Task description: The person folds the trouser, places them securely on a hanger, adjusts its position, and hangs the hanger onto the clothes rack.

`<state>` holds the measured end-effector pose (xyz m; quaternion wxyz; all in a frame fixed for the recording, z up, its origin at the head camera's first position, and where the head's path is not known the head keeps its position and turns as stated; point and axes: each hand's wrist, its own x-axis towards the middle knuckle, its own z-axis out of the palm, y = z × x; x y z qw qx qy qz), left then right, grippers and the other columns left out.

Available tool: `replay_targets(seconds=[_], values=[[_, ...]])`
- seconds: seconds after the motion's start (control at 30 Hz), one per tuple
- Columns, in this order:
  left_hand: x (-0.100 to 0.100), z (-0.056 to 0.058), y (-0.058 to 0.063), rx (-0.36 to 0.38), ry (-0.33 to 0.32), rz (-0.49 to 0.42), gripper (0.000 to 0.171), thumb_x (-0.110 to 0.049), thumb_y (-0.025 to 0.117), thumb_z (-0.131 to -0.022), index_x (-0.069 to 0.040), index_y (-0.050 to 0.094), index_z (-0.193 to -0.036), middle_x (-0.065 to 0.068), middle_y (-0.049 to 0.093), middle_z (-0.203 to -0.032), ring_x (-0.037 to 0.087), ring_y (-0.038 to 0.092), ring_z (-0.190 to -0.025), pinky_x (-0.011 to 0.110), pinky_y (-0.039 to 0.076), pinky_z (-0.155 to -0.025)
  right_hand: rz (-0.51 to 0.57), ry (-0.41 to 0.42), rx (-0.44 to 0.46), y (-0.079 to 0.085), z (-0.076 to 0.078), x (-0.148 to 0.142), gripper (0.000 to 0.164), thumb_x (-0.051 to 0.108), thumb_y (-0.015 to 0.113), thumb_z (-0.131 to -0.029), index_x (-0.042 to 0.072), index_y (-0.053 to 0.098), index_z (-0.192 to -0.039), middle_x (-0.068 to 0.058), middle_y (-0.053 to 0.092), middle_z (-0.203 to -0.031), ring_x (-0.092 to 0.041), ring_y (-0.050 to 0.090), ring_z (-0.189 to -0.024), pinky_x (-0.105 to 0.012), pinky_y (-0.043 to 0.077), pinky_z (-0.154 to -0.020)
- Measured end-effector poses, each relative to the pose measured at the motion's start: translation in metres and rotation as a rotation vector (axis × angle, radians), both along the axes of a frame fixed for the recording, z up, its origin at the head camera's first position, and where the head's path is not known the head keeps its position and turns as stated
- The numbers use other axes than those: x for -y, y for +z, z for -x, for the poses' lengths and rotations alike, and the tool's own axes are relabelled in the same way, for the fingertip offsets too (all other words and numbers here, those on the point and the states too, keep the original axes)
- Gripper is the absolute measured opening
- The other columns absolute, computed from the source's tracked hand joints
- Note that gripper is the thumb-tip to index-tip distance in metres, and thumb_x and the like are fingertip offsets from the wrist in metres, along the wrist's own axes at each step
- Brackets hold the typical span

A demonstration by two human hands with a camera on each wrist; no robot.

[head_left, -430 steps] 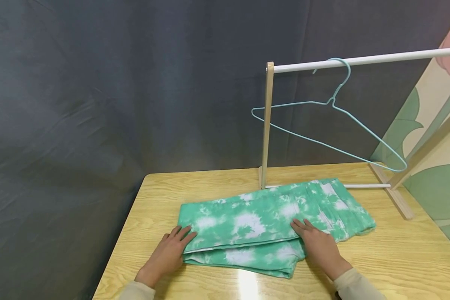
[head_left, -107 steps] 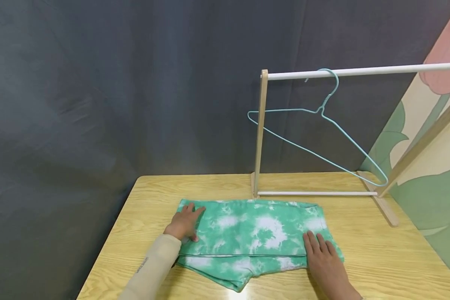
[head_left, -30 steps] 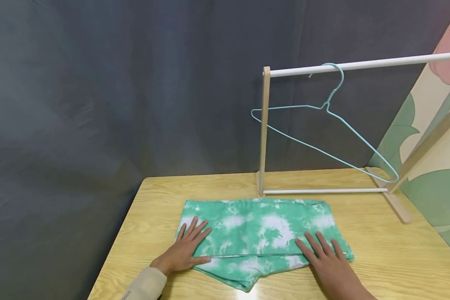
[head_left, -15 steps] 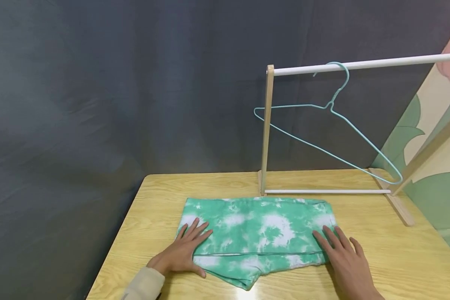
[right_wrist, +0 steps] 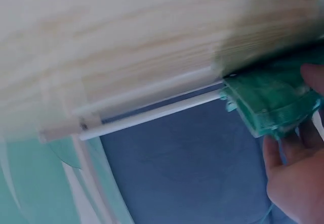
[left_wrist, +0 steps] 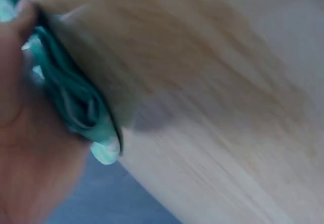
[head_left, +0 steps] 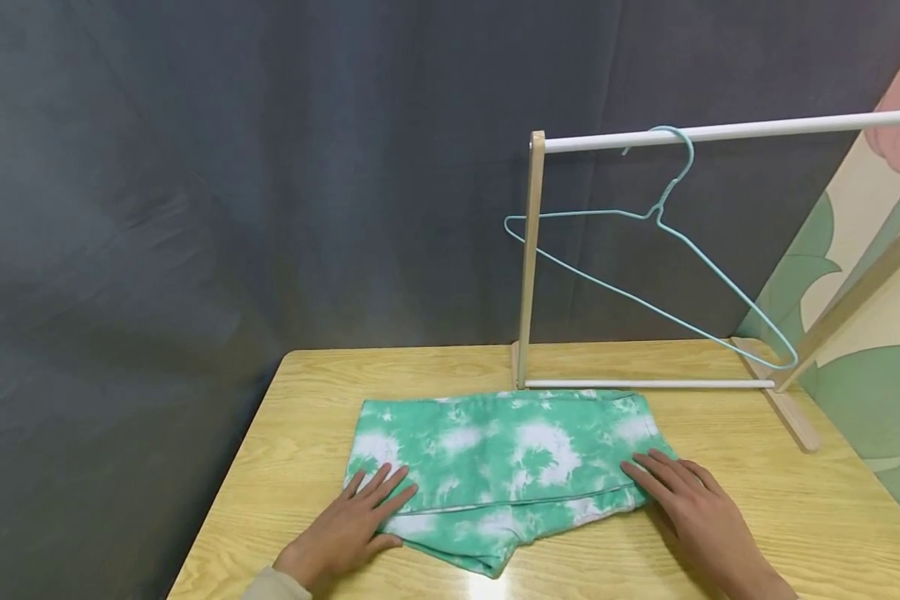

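Observation:
Green-and-white tie-dyed trousers lie folded lengthwise on the wooden table, with a pointed flap of the lower layer showing toward me. My left hand rests at their near left corner, fingers spread and fairly straight on the cloth, thumb beside the near edge. In the left wrist view the stacked layers of the trousers show beside that hand. My right hand is at the near right corner. The right wrist view shows the hemmed end of the trousers between its thumb and fingers.
A wooden stand with a white rail occupies the back right of the table, and a light blue hanger hangs from it. The stand's lower bar runs just behind the trousers. A dark curtain covers the background.
Since the first frame the long folded trousers have become shorter, their right end brought in. In the last half second they tilt slightly, right end up, as my right hand closes on their corner.

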<state>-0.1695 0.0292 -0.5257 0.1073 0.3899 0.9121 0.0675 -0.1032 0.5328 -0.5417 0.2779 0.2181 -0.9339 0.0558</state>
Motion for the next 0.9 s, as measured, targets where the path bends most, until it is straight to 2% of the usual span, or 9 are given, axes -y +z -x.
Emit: replay_targets(seconds=[0.13,0.23,0.27,0.3,0.4,0.5,0.6,0.7,0.9], values=[[-0.003,-0.002,-0.002,0.172,0.077,-0.067,0.065,-0.056,0.039,-0.103,-0.028,0.024,-0.159,0.009,0.013,-0.169,0.038,0.012,-0.154,0.064,0.013,-0.121,0.01,0.043,-0.017,0.0,0.007,-0.011,0.069,0.031,0.002,-0.109,0.018,0.068,-0.128,-0.004,0.07,-0.119,-0.022,0.064,-0.104,-0.035,0.04,-0.092],[-0.002,0.001,-0.004,0.295,0.137,-0.117,0.058,-0.051,0.033,-0.106,-0.032,0.022,-0.159,0.004,0.008,-0.17,0.033,0.001,-0.157,0.053,-0.006,-0.125,-0.019,0.089,-0.03,-0.001,0.01,-0.016,0.072,0.028,0.001,-0.109,0.018,0.07,-0.124,-0.001,0.072,-0.111,-0.019,0.067,-0.092,-0.037,0.048,-0.08],[-0.001,0.002,-0.005,0.32,0.148,-0.138,0.055,-0.048,0.031,-0.107,-0.033,0.022,-0.159,0.002,0.007,-0.17,0.031,-0.002,-0.157,0.049,-0.012,-0.125,-0.027,0.108,-0.026,-0.003,0.012,-0.018,0.07,0.03,0.003,-0.109,0.019,0.071,-0.123,0.0,0.073,-0.109,-0.017,0.067,-0.09,-0.038,0.049,-0.077],[0.0,0.003,-0.007,0.336,0.153,-0.161,0.053,-0.045,0.03,-0.108,-0.032,0.022,-0.159,0.002,0.006,-0.17,0.029,-0.004,-0.157,0.046,-0.016,-0.124,-0.032,0.129,-0.007,-0.002,0.014,-0.02,0.058,0.032,0.016,-0.111,0.02,0.071,-0.122,0.002,0.073,-0.108,-0.016,0.068,-0.089,-0.038,0.05,-0.077],[0.001,0.006,-0.01,0.316,0.124,-0.186,0.05,-0.036,0.03,-0.11,-0.031,0.022,-0.159,0.005,0.006,-0.17,0.032,-0.005,-0.156,0.051,-0.015,-0.123,-0.019,0.148,0.14,0.003,0.022,-0.026,0.026,0.03,0.052,-0.104,0.026,0.074,-0.117,0.01,0.074,-0.106,-0.014,0.069,-0.092,-0.041,0.05,-0.082],[0.001,0.007,-0.013,0.269,0.087,-0.199,0.05,-0.028,0.032,-0.11,-0.028,0.024,-0.159,0.008,0.008,-0.169,0.037,-0.002,-0.155,0.062,-0.008,-0.12,0.0,0.108,0.34,0.019,0.038,-0.026,0.026,0.022,0.071,-0.087,0.026,0.075,-0.111,0.011,0.074,-0.108,-0.016,0.069,-0.098,-0.047,0.05,-0.09],[0.004,0.01,-0.018,0.239,0.085,-0.174,0.049,-0.03,0.03,-0.11,-0.031,0.023,-0.159,0.005,0.008,-0.17,0.032,-0.005,-0.156,0.044,-0.019,-0.122,-0.004,0.048,0.464,0.035,0.061,-0.019,0.024,0.024,0.064,-0.096,0.017,0.073,-0.117,0.0,0.072,-0.118,-0.027,0.067,-0.111,-0.056,0.048,-0.094],[0.006,0.011,-0.026,0.227,0.108,-0.153,0.049,-0.036,0.027,-0.11,-0.033,0.023,-0.159,0.003,0.008,-0.17,0.019,-0.013,-0.156,0.02,-0.029,-0.112,0.018,0.017,0.509,0.039,0.092,-0.014,0.042,0.03,0.062,-0.098,0.006,0.062,-0.133,-0.018,0.062,-0.134,-0.041,0.06,-0.121,-0.063,0.046,-0.096],[0.006,0.011,-0.034,0.301,0.166,-0.187,0.048,-0.04,0.026,-0.11,-0.039,0.022,-0.158,-0.004,0.004,-0.17,-0.008,-0.028,-0.145,0.014,-0.032,-0.107,0.189,-0.065,0.755,0.022,0.148,-0.022,0.054,0.031,0.057,-0.101,-0.005,0.049,-0.141,-0.033,0.051,-0.139,-0.056,0.048,-0.125,-0.068,0.041,-0.097]])
